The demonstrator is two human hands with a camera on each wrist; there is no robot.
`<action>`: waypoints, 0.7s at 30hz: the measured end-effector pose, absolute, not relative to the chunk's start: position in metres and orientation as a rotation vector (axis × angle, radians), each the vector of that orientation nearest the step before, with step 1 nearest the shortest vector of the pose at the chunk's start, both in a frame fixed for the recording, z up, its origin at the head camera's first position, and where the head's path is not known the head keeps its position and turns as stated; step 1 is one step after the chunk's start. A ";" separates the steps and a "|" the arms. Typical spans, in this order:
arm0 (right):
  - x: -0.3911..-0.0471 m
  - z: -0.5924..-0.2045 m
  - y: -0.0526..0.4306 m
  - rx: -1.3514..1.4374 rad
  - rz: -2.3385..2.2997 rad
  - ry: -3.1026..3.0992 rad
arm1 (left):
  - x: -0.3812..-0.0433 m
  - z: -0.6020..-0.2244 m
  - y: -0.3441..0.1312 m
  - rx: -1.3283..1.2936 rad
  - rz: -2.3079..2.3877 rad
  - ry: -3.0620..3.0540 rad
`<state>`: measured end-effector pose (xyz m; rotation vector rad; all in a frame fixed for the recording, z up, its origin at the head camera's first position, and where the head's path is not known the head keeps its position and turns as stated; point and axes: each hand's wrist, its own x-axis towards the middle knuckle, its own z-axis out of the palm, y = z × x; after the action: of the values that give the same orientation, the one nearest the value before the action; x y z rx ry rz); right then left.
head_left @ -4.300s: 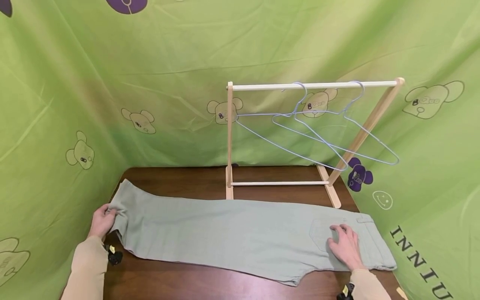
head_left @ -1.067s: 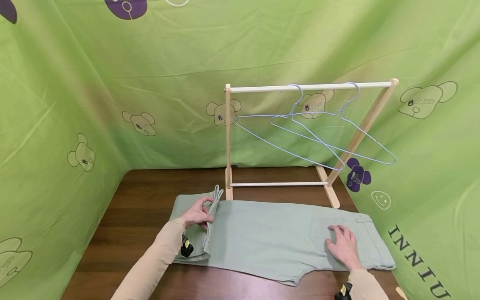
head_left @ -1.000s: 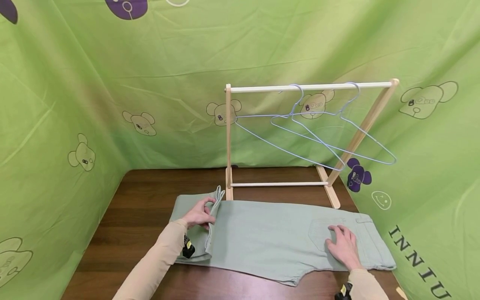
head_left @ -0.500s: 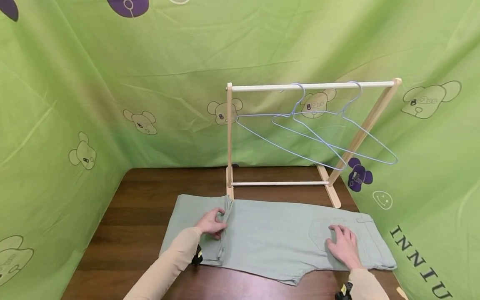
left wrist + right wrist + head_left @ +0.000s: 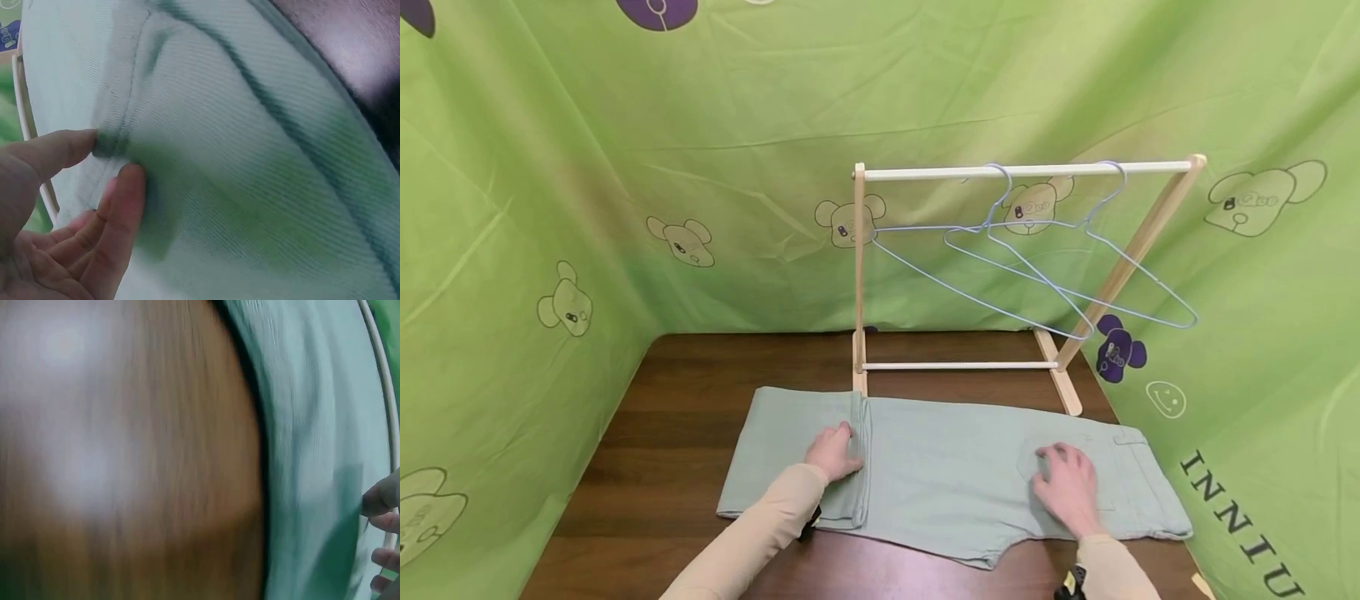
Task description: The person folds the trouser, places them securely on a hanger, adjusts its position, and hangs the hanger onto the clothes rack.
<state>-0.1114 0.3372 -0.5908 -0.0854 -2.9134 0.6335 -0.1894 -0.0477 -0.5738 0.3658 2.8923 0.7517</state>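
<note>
A pair of pale green trousers [image 5: 940, 475] lies flat across the table, waist at the right. Its leg end is doubled back over itself at the left, with the hem near the middle. On that folded layer rests my left hand [image 5: 833, 454], thumb and fingers slightly apart beside the hem. In the left wrist view, the thumb and index fingertips of the left hand [image 5: 75, 206] touch the cloth near the stitched hem [image 5: 132, 81], with a gap between them. Over the seat, by the back pocket, my right hand [image 5: 1067, 487] has loosely bent fingers and holds nothing; the right wrist view is blurred.
Behind the trousers stands a wooden rack [image 5: 925, 174] with two lilac wire hangers [image 5: 988, 223] on its top rod. The brown table [image 5: 670, 417] is enclosed by green printed cloth [image 5: 737, 167] at the back and sides.
My left hand has carried the trouser hem from the far left to the right, laid it down and loosened its hold. My right hand has just shifted slightly left.
</note>
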 end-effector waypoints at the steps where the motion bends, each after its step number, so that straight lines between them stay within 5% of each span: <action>1: -0.114 -0.590 0.326 -0.018 0.626 -2.876 | -0.189 -0.574 -0.047 0.352 0.742 2.894; 11: -0.131 -0.590 0.209 0.637 0.896 -2.861 | -0.191 -0.578 -0.059 0.398 0.919 2.744; 17: -0.132 -0.597 0.174 0.963 0.815 -2.919 | -0.189 -0.582 -0.074 0.703 0.811 2.823; 21: -0.133 -0.599 0.160 1.074 0.755 -2.896 | -0.184 -0.579 -0.076 0.591 0.680 2.874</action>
<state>-0.1330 0.1595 -0.5986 1.0740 -2.8962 0.7549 -0.1844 -0.0756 -0.5793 0.5913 2.8736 0.6800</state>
